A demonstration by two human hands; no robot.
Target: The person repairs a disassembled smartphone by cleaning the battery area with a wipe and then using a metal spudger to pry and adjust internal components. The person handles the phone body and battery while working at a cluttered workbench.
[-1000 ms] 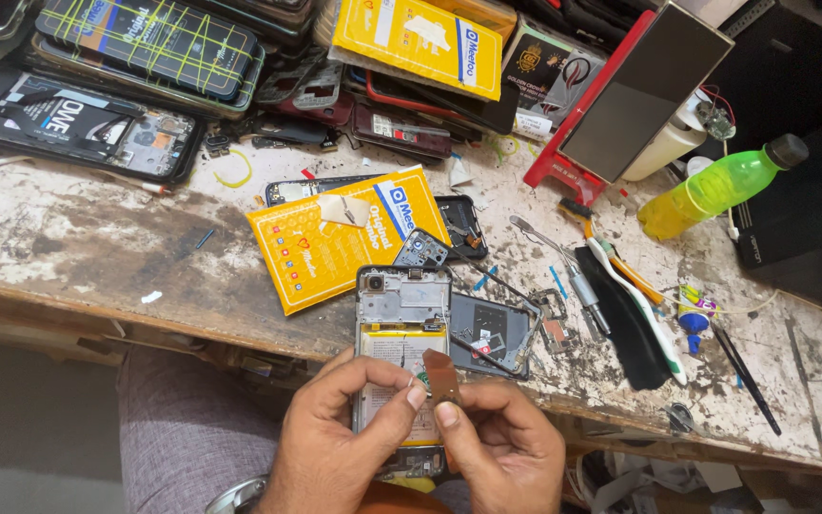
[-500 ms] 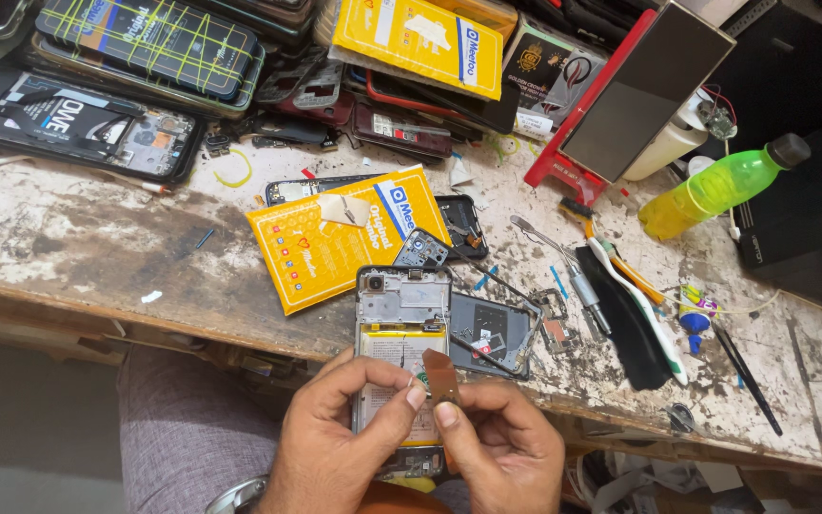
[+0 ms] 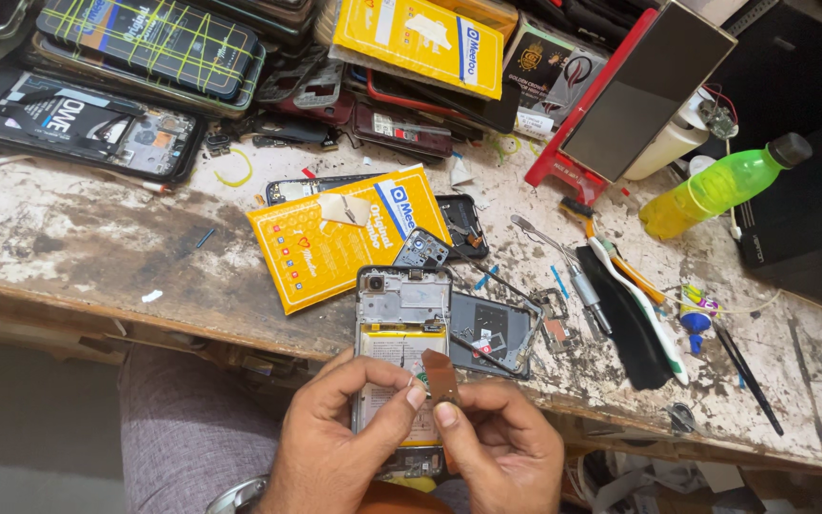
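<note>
Pinching a small brown flexible strip [image 3: 440,375] between left hand [image 3: 335,443] and right hand [image 3: 501,447] fingertips over the opened back-less phone [image 3: 401,352] overhanging the scarred wooden bench's [image 3: 68,247] near edge, yellow packet [image 3: 335,243] at eleven o'clock, tools crowding two o'clock.

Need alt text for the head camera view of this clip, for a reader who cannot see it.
Two bare hands, left hand and right hand, pinch a small brown flex strip above an opened phone with its back off, at the edge of a worn workbench. Around it lie a yellow packet, a back cover, hand tools and a green bottle.
</note>
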